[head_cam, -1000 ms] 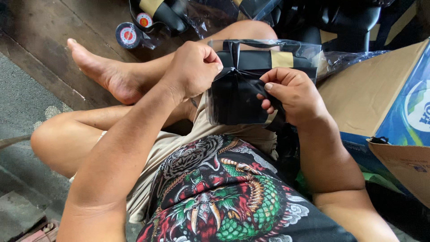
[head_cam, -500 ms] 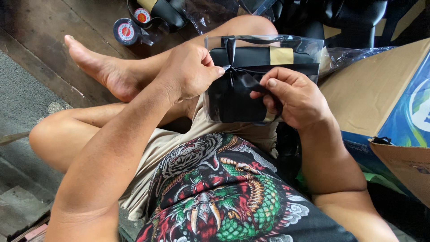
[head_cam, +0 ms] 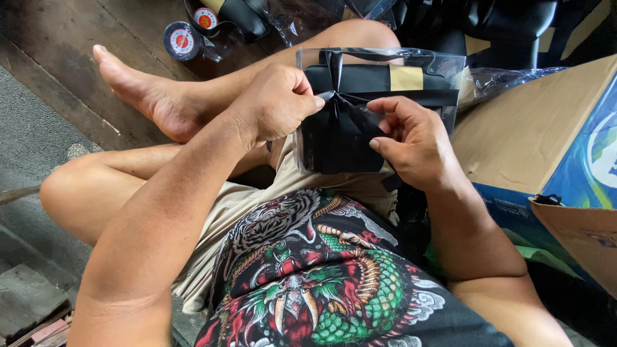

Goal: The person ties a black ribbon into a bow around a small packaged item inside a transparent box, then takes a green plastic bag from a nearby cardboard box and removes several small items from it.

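Black ribbon-tied packet (head_cam: 360, 122) in clear wrap

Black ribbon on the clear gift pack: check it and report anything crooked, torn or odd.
Nothing torn. The black ribbon is pinched by the left hand and right hand, with no finished bow visible. The clear gift pack sits slightly tilted on the lap.

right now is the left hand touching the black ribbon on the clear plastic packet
Touching. The head view shows the left hand pinching the black ribbon at the knot on the clear plastic packet.
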